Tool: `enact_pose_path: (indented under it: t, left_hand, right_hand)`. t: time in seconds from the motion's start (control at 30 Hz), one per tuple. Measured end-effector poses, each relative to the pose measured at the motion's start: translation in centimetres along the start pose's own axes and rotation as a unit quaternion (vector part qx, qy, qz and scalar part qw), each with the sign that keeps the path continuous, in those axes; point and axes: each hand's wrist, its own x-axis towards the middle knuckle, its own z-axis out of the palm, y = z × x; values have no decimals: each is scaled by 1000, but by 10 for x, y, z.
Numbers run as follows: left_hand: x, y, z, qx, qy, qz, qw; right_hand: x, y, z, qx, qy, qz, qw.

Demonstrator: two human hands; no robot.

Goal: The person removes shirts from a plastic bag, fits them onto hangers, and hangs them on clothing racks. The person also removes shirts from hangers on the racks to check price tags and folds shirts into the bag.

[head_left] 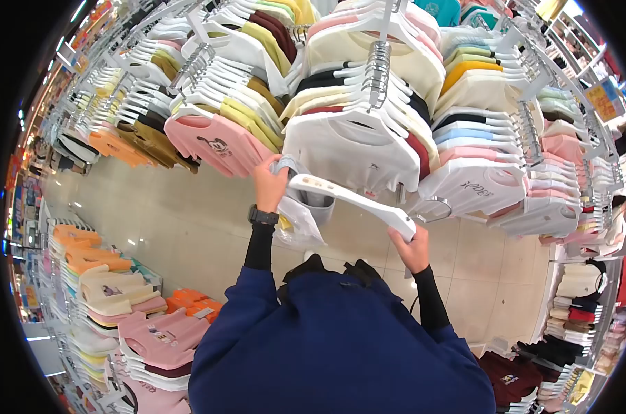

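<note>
My right hand (pixel 411 248) is closed around one end of a white plastic hanger (pixel 354 198). The hanger slants up to the left, and its metal hook points right. Its far end comes close to my left hand (pixel 270 183), whose fingers are closed on a bunched piece of grey cloth (pixel 289 164). Whether the left fingers also touch the hanger, I cannot tell. Below the left hand, a clear plastic bag (pixel 300 224) hangs or lies against a grey rounded container (pixel 320 207), partly hidden by the hanger.
Just ahead, racks hold several rows of tops on white hangers, with a white shirt (pixel 347 148) and a pink shirt (pixel 216 143) at the front. Folded pink tops (pixel 164 338) are stacked behind on the left. Tiled floor (pixel 189 207) shows around me.
</note>
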Motion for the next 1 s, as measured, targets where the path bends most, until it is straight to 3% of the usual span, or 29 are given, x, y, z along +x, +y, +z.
enact_pose_path:
  t: [0.07, 0.23, 0.27, 0.4, 0.53, 0.6, 0.67, 0.77, 0.8, 0.9, 0.93, 1.0]
  left_hand:
    - [2, -1, -3, -14, 3, -1, 1000]
    - [-14, 15, 4, 120, 43, 42, 991]
    - [-18, 20, 8, 146, 55, 49, 986]
    - [-33, 26, 15, 185, 34, 28, 982]
    - [-63, 48, 27, 177, -4, 110, 978]
    - [-82, 58, 38, 156, -12, 135, 978]
    - [-92, 63, 42, 104, -40, 125, 986]
    - [-110, 63, 52, 55, -63, 133, 988]
    - [-112, 68, 52, 37, -73, 123, 989]
    - [-110, 76, 39, 22, -107, 102, 989]
    - [-104, 75, 33, 20, -95, 119, 988]
    - [-92, 61, 19, 33, -86, 137, 986]
  right_hand:
    - [2, -1, 2, -19, -5, 2, 1000]
    - [7, -1, 19, -86, -59, -40, 994]
    - [6, -1, 28, -63, -33, -89, 994]
    - [-6, -19, 58, -70, -3, -57, 996]
    - [-11, -21, 87, -112, -13, -75, 991]
    - [-3, -3, 100, -34, 1, -22, 999]
    - [11, 1, 103, 0, -19, 16, 1000]
    - [20, 12, 101, -69, -129, 29, 989]
    - [17, 35, 107, -65, -93, -38, 993]
    - [16, 39, 100, -11, -60, -14, 998]
    - [21, 17, 88, -18, -73, 50, 996]
    - [28, 26, 70, -63, -89, -6, 994]
